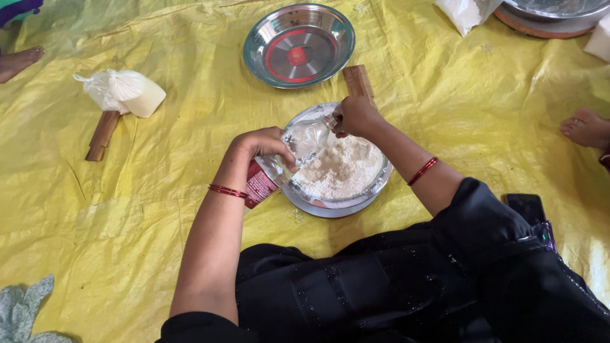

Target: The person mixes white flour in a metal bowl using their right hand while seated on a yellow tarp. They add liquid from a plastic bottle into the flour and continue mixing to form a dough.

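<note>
— Yellow sheet (159, 190) covers the floor under us. What do we hold?

— Our left hand (264, 145) is wrapped tight round the clear plastic bottle (298, 149), tipped over the steel bowl (330, 206) of flour (343, 168).

— And our right hand (357, 116)?

— It pinches shut on the bottle's top end.

— Is the bottle hard?

— We think it is light, thin and squashy. It may be slippery, so we grip its middle.

— What else is near?

— An empty steel plate (298, 44), a white bag (124, 92), and two wooden blocks (103, 134).
</note>
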